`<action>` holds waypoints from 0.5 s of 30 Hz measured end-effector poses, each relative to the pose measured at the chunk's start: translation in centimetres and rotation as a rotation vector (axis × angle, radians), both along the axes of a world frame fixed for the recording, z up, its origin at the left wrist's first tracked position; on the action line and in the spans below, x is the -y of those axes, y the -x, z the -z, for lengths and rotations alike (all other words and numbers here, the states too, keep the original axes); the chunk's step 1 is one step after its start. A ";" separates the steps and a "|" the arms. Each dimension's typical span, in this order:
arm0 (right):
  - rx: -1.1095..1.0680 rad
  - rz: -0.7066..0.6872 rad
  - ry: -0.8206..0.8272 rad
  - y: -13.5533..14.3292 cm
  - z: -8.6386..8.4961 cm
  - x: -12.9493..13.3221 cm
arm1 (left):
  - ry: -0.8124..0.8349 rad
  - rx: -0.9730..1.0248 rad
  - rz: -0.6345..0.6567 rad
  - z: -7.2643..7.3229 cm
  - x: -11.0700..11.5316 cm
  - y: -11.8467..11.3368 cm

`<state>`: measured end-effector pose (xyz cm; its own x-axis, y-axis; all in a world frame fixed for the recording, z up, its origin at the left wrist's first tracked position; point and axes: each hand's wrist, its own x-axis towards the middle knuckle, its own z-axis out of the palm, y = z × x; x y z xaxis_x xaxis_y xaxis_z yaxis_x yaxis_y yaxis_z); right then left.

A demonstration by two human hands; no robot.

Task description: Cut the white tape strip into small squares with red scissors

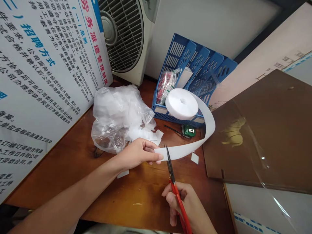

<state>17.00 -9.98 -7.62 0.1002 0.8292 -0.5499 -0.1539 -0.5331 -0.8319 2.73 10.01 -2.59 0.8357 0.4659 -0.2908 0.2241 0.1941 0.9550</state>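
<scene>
My left hand pinches the free end of a white strip. From there the strip curves right and up to its roll, which rests on the front of a blue file rack. My right hand is closed round the red handles of the scissors. The scissor blades point up and lie across the strip, just right of my left fingertips. Behind my left hand, a clear plastic bag holds white pieces, and some spill out at its opening.
A green tape measure lies before the rack. Small white pieces are on the wooden table. A fan stands behind, a printed board at left, and a brown panel at right.
</scene>
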 end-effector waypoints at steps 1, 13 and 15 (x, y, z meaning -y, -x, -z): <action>0.000 0.001 0.001 0.0 0.0 0.0 | 0.001 0.000 0.001 0.0 0.0 0.0; -0.009 0.020 0.009 0.3 0.4 0.0 | 0.011 0.017 -0.010 0.2 0.0 0.0; -0.009 0.020 0.002 0.3 0.4 0.0 | 0.016 0.016 -0.013 0.2 0.0 0.1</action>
<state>16.66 -9.95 -7.97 0.1116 0.8260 -0.5526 -0.1720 -0.5316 -0.8293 2.68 10.01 -2.82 0.8344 0.4720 -0.2845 0.2058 0.2121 0.9553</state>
